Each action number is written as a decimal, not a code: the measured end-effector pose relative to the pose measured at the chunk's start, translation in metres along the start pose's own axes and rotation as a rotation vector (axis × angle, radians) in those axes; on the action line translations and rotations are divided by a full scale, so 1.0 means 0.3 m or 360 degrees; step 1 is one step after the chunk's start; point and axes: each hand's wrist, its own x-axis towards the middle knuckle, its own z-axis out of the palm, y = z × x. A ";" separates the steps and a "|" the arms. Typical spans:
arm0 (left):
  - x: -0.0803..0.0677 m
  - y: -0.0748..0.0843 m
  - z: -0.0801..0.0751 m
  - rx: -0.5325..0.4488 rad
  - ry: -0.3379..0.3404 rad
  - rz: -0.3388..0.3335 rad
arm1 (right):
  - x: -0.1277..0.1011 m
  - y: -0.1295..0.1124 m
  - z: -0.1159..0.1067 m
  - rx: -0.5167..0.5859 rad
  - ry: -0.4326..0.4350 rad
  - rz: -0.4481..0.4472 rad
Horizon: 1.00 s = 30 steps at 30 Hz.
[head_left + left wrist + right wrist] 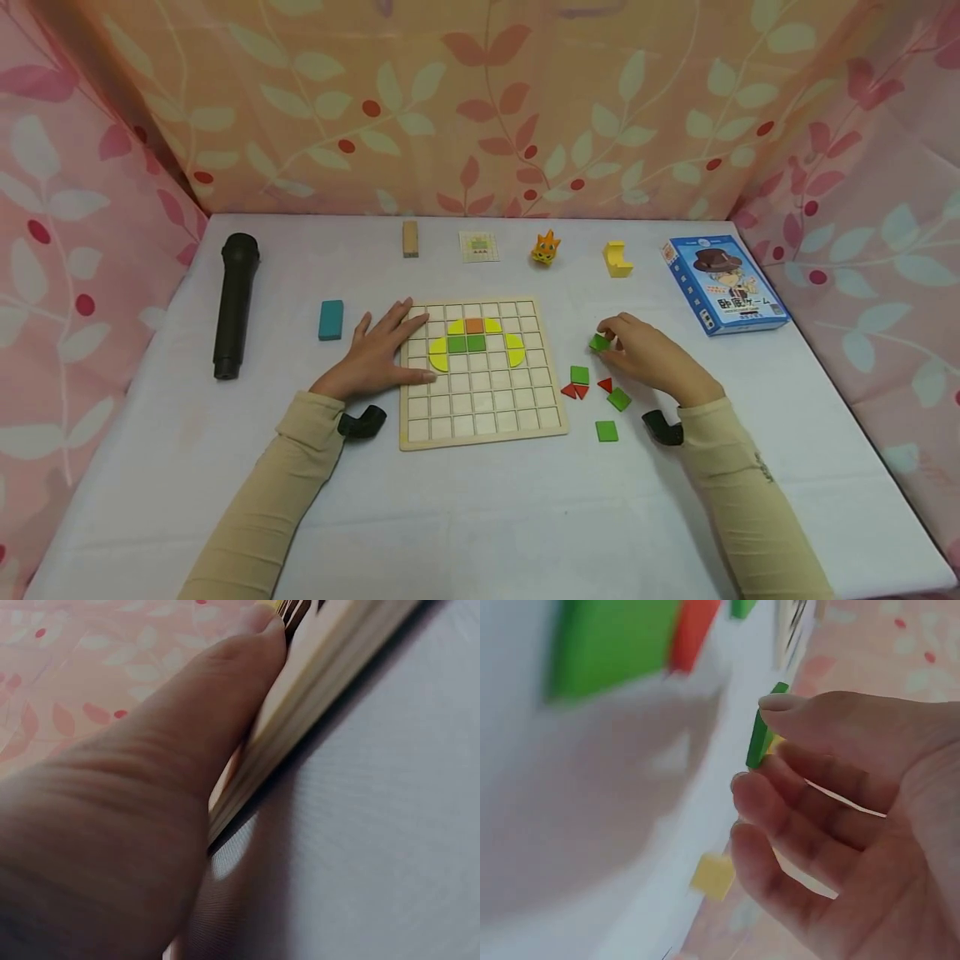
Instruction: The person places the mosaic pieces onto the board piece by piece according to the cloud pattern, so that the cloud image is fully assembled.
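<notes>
— Which step is she on?

— Picking up a piece, I'd judge; the right hand (648,354) pinches a small green tile (598,342) between thumb and fingertips, just off the white table (480,517), to the right of the wooden grid board (480,373); the other fingers curl loosely; the left hand (378,354) lies flat, fingers straight, pressing on the board's left edge and holding nothing.

— And the board itself?

— A few cells filled near the top: yellow curved pieces (438,354), two green squares (467,343), one orange square (474,325); most cells bare.

— So the next move?

— Probably carrying the tile across to a free cell beside the placed greens, square to the grid, while the left hand steadies the board; spare green tiles (606,431) and red triangles (575,390) lie close by and could be nudged.

— Any writing?

— The blue box (722,283) at the far right shows a hatted cartoon figure and a title ending in "ゲーム"; the rest is too small to read.
</notes>
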 end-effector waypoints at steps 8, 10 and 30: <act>0.000 -0.012 0.011 0.0021 0.0022 0.0008 | 0.070 -0.144 -0.001 -0.0055 0.0049 -0.0224; 0.000 -0.012 0.012 0.0026 0.0029 0.0003 | 0.087 -0.181 0.004 -0.0050 0.0027 -0.0254; 0.001 0.020 0.010 0.0034 0.0084 -0.0083 | 0.235 -0.309 0.070 -0.0075 -0.0071 -0.0607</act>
